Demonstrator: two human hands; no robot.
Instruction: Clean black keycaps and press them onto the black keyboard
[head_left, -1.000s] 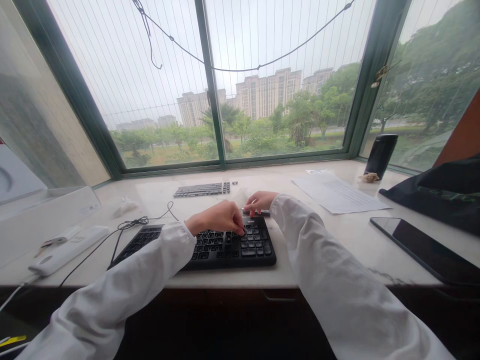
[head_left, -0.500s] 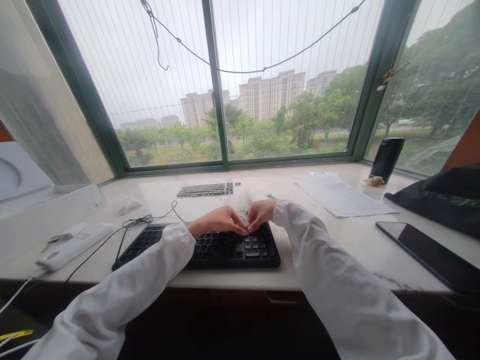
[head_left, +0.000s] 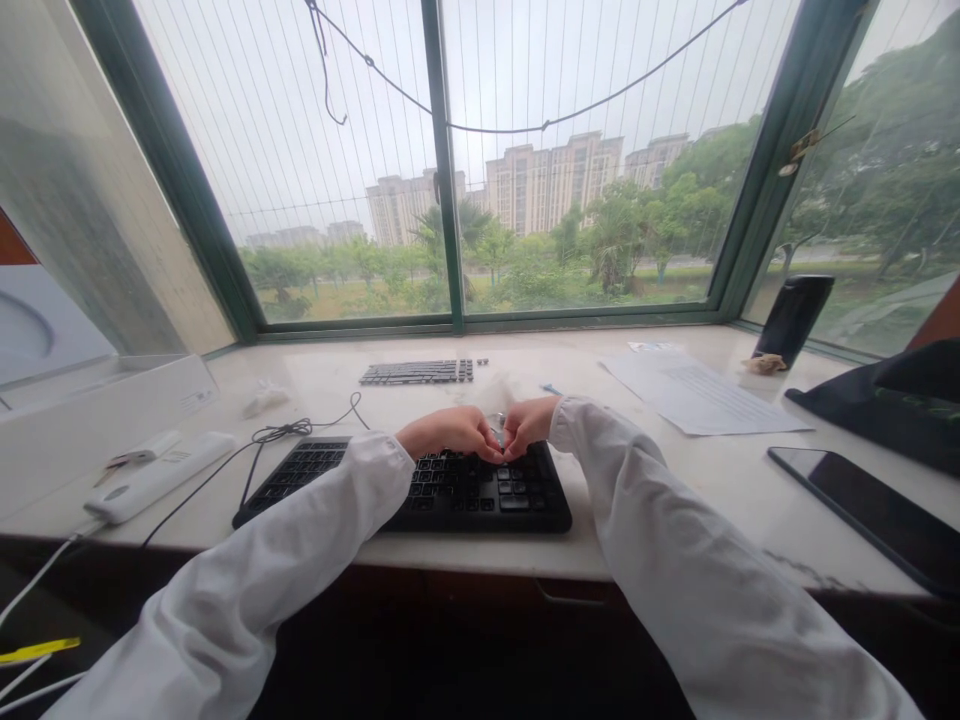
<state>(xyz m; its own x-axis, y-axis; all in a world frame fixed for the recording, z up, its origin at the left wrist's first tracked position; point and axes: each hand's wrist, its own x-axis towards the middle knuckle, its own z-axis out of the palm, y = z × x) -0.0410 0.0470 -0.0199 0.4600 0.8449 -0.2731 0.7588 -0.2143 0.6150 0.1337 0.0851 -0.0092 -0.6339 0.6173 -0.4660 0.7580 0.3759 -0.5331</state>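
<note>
Keyboard (head_left: 457, 518) is lying toward six o'clock, long axis running nine-to-three, number pad (head_left: 523, 490) pointing to three | left hand (head_left: 455, 432), right hand (head_left: 531, 422) are pinching above, fingertips meeting; contents hidden

Black wide keyboard (head_left: 480, 518), face up, lying flat at near side of pale countertop (head_left: 727, 490), long side roughly along near edge. Left and middle mostly bare square sockets (head_left: 296, 475); dark seated keycaps (head_left: 514, 490) in number block, near right. Left-of-middle stretch and far right partly covered. Loose dark keycaps (head_left: 416, 372) in tidy rows on far side, apart from keyboard, slightly left of center.
</note>
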